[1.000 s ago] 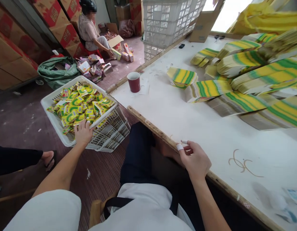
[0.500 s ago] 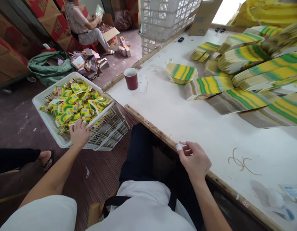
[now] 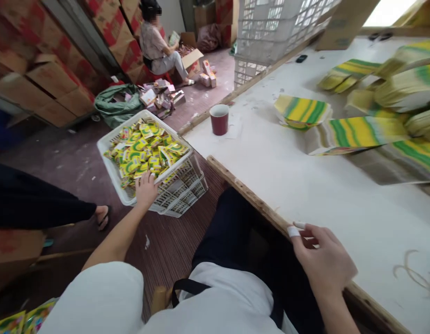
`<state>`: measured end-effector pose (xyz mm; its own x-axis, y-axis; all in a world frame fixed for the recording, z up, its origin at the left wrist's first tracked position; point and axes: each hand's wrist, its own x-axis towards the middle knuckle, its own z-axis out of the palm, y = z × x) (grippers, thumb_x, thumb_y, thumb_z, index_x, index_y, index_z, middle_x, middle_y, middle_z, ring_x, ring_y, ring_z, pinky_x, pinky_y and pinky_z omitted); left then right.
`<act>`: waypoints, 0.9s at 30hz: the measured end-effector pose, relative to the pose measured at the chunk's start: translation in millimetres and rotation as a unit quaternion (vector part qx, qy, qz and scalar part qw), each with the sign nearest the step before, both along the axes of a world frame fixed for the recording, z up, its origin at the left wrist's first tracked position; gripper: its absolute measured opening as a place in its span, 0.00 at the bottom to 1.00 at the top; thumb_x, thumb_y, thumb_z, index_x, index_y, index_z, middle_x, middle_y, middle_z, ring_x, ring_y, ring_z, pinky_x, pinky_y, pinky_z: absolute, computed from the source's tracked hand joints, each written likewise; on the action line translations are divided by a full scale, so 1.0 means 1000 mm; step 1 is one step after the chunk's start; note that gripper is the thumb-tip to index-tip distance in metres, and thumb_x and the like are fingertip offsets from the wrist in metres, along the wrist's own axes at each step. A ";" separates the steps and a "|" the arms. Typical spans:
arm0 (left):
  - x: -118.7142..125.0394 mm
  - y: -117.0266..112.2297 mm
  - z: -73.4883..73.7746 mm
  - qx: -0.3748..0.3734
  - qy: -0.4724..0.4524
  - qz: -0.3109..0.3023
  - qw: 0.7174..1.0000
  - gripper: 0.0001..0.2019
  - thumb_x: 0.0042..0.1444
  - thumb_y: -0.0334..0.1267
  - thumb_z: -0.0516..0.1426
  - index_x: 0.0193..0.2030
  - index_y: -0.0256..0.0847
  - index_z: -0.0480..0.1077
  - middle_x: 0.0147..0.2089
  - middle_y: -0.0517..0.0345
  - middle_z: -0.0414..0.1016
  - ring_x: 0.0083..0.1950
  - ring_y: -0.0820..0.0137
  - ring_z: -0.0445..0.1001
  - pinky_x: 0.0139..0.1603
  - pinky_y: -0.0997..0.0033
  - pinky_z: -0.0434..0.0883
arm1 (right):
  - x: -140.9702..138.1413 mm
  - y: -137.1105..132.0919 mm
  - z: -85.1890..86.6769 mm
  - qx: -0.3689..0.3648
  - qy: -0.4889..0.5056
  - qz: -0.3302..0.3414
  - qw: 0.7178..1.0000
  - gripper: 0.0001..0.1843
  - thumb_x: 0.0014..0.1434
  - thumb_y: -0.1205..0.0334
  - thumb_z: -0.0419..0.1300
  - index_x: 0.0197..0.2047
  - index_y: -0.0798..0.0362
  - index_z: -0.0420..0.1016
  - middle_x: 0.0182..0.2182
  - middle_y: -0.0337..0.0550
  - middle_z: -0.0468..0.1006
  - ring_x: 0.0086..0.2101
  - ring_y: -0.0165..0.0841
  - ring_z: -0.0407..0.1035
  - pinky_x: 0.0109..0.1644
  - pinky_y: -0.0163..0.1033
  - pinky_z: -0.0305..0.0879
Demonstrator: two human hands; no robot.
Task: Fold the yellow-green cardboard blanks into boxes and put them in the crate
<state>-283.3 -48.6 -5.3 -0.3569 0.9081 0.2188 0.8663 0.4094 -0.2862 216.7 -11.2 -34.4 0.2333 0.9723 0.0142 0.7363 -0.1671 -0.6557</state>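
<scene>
My left hand [image 3: 146, 189] is closed over the near rim of a white plastic basket [image 3: 197, 162], its fingertips against the packets inside. Small yellow and green packets [image 3: 141, 148] fill the basket in a loose heap. At the wooden edge [image 3: 251, 197] of the white table [image 3: 263, 167] rests my right hand [image 3: 326, 257], fingers half bent and apart, holding nothing. White tape wraps the tips of its thumb and a finger. Bundles of yellow and green striped packaging [image 3: 361, 132] lie across the table, farther off than this hand.
A maroon cup [image 3: 220, 121] stands near the table's left corner. Rubber bands [image 3: 414, 273] lie at right. Beyond the basket are a green sack [image 3: 119, 104], small boxes [image 3: 161, 97] and a seated person [image 3: 162, 51]. Another person's leg [image 3: 41, 195] enters from the left.
The view has swung left, so the basket, cup and table appear farther right. My left hand stays at the basket's rim and my right hand at the table edge.
</scene>
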 end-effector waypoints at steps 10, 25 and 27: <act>0.002 -0.002 0.002 -0.015 0.031 0.003 0.999 0.20 0.59 0.38 0.51 0.55 0.32 0.68 0.66 0.36 0.64 0.67 0.51 0.60 0.66 0.49 0.52 | -0.005 0.000 0.003 -0.019 -0.001 -0.008 1.000 0.18 0.56 0.45 0.53 0.30 0.49 0.76 0.29 0.38 0.76 0.30 0.34 0.71 0.27 0.36 0.56; -0.005 -0.004 0.006 -0.032 0.053 -0.002 0.998 0.16 0.60 0.38 0.52 0.51 0.36 0.71 0.63 0.37 0.67 0.65 0.52 0.64 0.64 0.49 0.54 | 0.014 -0.011 -0.045 0.117 -0.095 0.116 0.982 0.16 0.60 0.54 0.49 0.35 0.50 0.76 0.29 0.46 0.79 0.28 0.40 0.70 0.33 0.43 0.64; -0.006 -0.005 0.005 -0.037 0.056 -0.002 0.998 0.16 0.60 0.39 0.52 0.51 0.35 0.72 0.63 0.36 0.68 0.65 0.51 0.64 0.64 0.50 0.55 | 0.019 -0.014 -0.060 0.086 -0.067 0.116 0.987 0.16 0.57 0.53 0.51 0.39 0.46 0.78 0.32 0.48 0.79 0.31 0.43 0.72 0.35 0.46 0.65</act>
